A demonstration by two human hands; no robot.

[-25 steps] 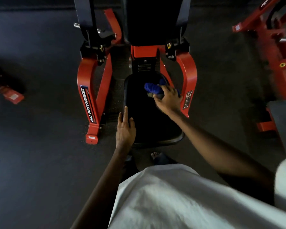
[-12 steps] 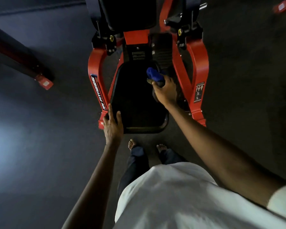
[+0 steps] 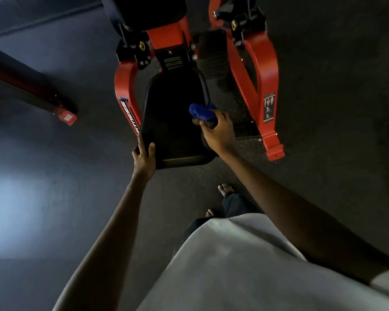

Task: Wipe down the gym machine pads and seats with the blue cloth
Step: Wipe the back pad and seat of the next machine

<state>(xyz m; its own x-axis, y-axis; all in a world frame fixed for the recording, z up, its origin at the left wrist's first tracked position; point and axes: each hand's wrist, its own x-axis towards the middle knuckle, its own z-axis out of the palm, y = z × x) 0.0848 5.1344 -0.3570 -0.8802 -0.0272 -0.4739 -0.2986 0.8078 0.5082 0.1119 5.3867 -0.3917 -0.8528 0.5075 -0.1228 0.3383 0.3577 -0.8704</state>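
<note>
Right grip (image 3: 218, 133) clamped on blue cloth (image 3: 201, 112) at seat (image 3: 171, 113) edge, left grip (image 3: 144, 157) flat on its corner, back pad (image 3: 153, 12) cropped.

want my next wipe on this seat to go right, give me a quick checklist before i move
1. Bunched blue cloth gripped in the right hand: ok.
2. Cloth placed at the right edge of the black padded seat: ok.
3. Cloth pressed onto the pad: cannot tell.
4. Left hand resting on the seat's front left corner: ok.
5. Seat surface already clean: cannot tell, too dark.
6. Bare feet apart from the red steel frame: ok.
</note>
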